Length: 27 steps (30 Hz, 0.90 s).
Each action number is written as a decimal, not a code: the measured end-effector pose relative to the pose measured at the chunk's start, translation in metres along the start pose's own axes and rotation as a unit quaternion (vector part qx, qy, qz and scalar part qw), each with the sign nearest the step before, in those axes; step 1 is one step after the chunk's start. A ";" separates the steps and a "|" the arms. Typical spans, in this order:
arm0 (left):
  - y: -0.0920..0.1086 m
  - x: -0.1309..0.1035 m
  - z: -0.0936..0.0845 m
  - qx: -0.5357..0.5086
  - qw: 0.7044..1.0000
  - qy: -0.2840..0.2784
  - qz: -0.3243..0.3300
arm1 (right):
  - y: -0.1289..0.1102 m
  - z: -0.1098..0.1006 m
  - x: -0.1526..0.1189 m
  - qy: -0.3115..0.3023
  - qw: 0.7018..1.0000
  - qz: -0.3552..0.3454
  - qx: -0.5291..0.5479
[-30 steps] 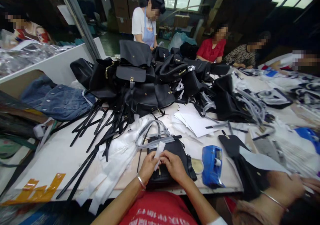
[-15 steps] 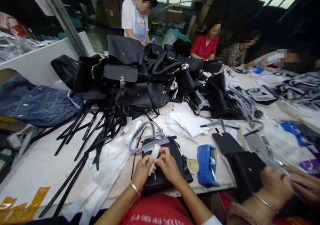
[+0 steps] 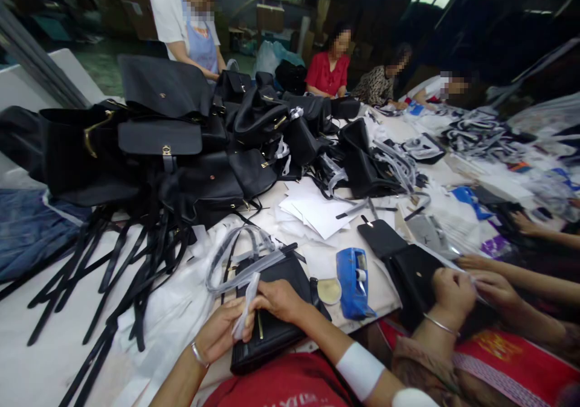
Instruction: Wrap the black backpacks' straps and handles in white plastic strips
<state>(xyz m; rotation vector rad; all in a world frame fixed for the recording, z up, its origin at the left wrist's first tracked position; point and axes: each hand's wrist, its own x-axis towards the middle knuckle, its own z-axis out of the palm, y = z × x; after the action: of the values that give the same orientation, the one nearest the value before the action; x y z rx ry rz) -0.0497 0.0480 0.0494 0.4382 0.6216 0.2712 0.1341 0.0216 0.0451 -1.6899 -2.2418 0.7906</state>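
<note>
A folded strip of thin white wrapping material (image 3: 249, 301) is between my two hands. My left hand (image 3: 224, 328) is closed around its lower part, palm turned up. The fingertips of my right hand (image 3: 278, 299) pinch its right edge. Just under my hands, a black handbag (image 3: 294, 277) lies at the table's edge, partly covered by them. A gold zipper (image 3: 260, 325) shows on its front. Its strap (image 3: 267, 266), wrapped in clear film, loops over the top of the bag to the left.
Right of the bag are a round yellowish disc (image 3: 329, 291) and a blue tape dispenser (image 3: 353, 283). Loose white strips (image 3: 158, 310) and black straps (image 3: 97, 292) lie left. Beyond are white sheets (image 3: 312, 208) and piled black bags (image 3: 163, 93). A co-worker's hands (image 3: 457, 292) work at right.
My view has shifted right and closer, so things sit further left. My hands have moved to the bag's left side, and the strip is now more crumpled between them.
</note>
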 end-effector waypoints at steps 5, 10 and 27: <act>0.002 0.005 0.000 0.106 0.992 0.055 -0.031 | 0.013 -0.025 -0.010 0.007 0.994 -0.043 -0.096; 0.003 0.010 -0.004 0.305 0.940 0.153 0.015 | 0.034 -0.042 -0.053 0.170 0.943 0.264 -0.111; -0.026 0.043 0.055 0.474 0.832 0.168 0.235 | -0.002 -0.025 -0.102 0.352 0.896 0.227 0.148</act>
<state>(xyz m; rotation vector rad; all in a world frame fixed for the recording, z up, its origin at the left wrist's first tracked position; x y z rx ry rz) 0.0209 0.0234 0.0558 1.5474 0.9769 0.5094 0.1766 -0.0672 0.0808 -1.9458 -1.2028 0.4497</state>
